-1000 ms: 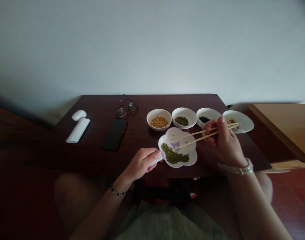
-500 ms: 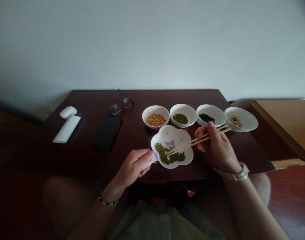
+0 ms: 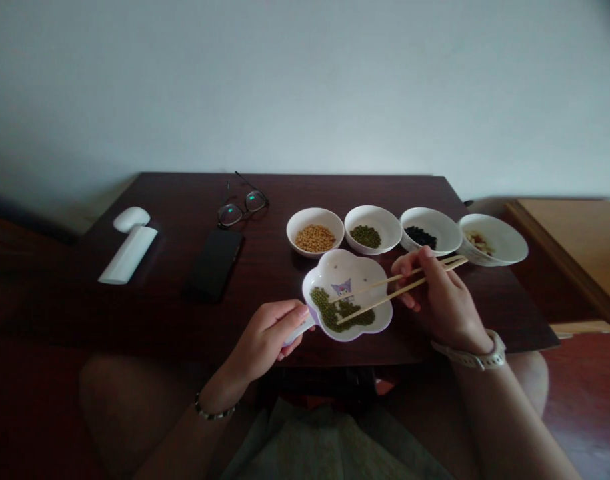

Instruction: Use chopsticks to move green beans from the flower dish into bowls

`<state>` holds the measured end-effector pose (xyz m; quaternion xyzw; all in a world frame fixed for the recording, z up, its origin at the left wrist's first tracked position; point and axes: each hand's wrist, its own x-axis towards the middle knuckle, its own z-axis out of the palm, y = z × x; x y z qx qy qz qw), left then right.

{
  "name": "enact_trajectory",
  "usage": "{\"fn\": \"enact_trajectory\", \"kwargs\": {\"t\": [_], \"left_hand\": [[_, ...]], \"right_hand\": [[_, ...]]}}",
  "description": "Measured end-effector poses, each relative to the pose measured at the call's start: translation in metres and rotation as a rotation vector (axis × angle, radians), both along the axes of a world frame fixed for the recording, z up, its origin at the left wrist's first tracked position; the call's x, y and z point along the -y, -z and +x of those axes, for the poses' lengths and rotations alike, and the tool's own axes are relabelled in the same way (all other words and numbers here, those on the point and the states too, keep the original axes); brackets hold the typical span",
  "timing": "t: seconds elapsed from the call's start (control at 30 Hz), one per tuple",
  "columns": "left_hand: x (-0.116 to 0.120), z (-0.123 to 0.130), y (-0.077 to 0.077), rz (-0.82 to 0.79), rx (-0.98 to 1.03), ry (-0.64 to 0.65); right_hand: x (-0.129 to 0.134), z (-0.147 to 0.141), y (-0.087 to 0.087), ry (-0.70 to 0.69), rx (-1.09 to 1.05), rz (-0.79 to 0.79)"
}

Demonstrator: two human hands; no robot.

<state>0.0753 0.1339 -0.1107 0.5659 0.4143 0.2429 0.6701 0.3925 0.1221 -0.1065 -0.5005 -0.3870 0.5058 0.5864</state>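
Observation:
My left hand (image 3: 267, 337) is closed round the short handle of a white, flower-shaped bowl (image 3: 367, 275) with a purple edge and a cartoon figure inside. Green beans, likely mung beans (image 3: 359, 315), cover its near and left part. A pair of wooden chopsticks (image 3: 379, 303) is held in my right hand (image 3: 442, 300); their tips are spread apart over the beans. No bean shows clearly between the tips. Behind the flower bowl stand white bowls in a row: one with yellow soybeans (image 3: 315, 238), one with green beans (image 3: 365, 235), one with black beans (image 3: 421, 237).
At the row's right end, another white bowl (image 3: 505, 250) holds pale and reddish pieces. Eyeglasses (image 3: 243, 208) and a black phone (image 3: 215, 263) lie left of the bowls. A white two-part object (image 3: 129, 255) lies farther left on the dark table (image 3: 179, 200). A wall rises behind.
The chopstick tips have moved from close together to spread apart among the green beans. The view has shifted slightly. My left hand still grips the bowl's handle.

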Motion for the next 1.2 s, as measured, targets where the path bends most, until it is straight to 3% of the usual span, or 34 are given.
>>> {"fn": "enact_trajectory", "kwargs": {"t": [0.33, 0.6, 0.83, 1.1, 1.2], "left_hand": [[0.001, -0.001, 0.001, 0.007, -0.026, -0.009], [0.000, -0.002, 0.003, 0.001, -0.002, 0.001], [0.000, -0.003, 0.002, -0.005, 0.015, 0.015], [0.000, -0.001, -0.002, -0.002, 0.001, 0.037], [0.000, -0.001, -0.003, 0.012, -0.012, 0.044]], "right_hand": [[0.002, -0.011, 0.005, 0.053, 0.096, 0.049], [-0.002, -0.008, 0.011, 0.132, 0.025, 0.052], [-0.006, -0.006, 0.003, 0.192, -0.087, 0.089], [-0.041, 0.032, -0.022, 0.542, -0.035, 0.321], [-0.053, 0.042, -0.028, 0.591, 0.006, 0.389]]}}
